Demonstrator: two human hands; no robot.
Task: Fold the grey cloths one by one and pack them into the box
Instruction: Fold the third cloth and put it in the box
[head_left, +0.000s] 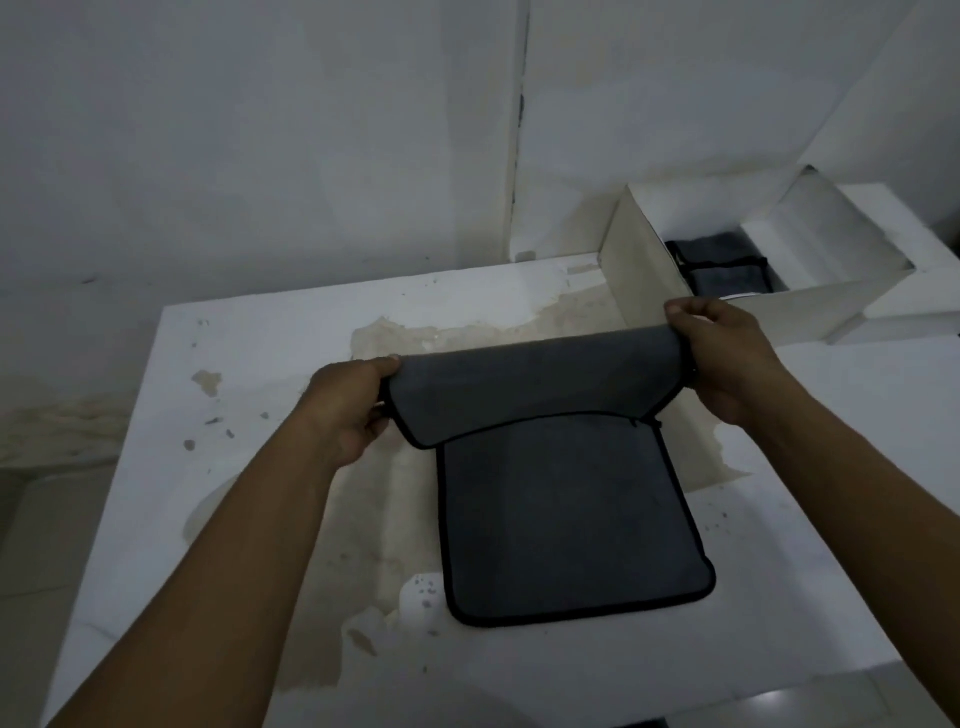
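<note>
Two hands: both lift the far edge of one grey cloth (571, 519) off the counter (249, 374).
left hand (353, 410): fingers curled round the far-left corner, thumb on top.
grey cloth: near half flat on the counter, far half raised and curling over toward the person.
right hand (727, 358): fingers pinch the far-right corner, a bit higher than the left.
box (644, 280): open top, just beyond the right hand; folded cloths (727, 275) already inside.
key relation: held edge runs left-right between the hands; the free near edge lies straight back toward the person from the fingers, so I'd expect the fold to close along that line.
nearer hand: right hand is closest to the box.
step: first fold, not yet laid down.
</note>
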